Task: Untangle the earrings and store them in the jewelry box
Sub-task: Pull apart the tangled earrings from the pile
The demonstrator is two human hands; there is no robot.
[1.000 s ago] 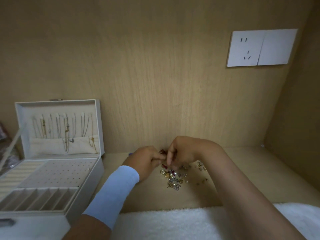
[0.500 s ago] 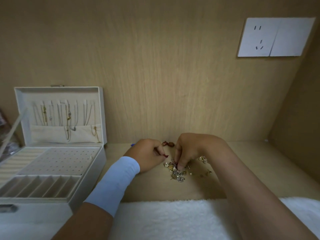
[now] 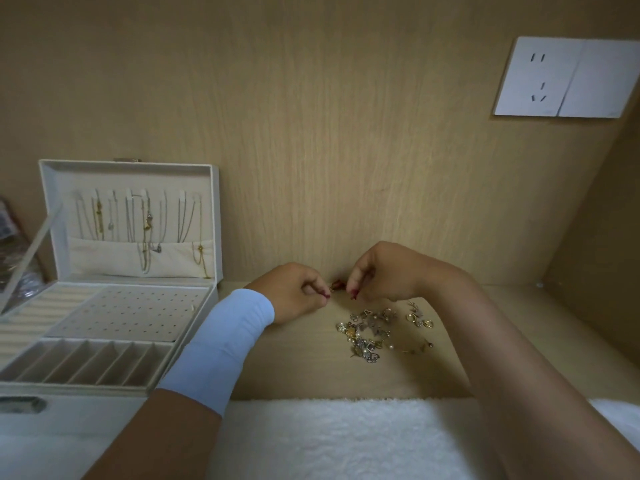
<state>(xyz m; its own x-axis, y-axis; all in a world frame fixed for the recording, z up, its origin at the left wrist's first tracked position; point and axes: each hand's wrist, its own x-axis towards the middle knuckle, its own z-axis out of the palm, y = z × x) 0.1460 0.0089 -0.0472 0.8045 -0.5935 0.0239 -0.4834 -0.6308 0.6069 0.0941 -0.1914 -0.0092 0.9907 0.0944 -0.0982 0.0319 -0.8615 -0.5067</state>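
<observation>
Over desk point(image 3: 304, 372), low: one small earring point(image 3: 335, 285), pinched between my left hand point(image 3: 294, 293) and right hand point(image 3: 379, 276), both curled on it. Tangled pile point(image 3: 370, 336) just below right hand; jewelry box point(image 3: 194, 336) open, well left. Light, snag-prone, fragile, I judge — best held by hook, not charm.

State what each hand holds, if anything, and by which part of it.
Both the left hand and right hand pinch one small reddish earring in their fingers; which part is too small to tell.

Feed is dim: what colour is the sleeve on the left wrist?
Light blue; the sleeve shows best in the head view.
</observation>
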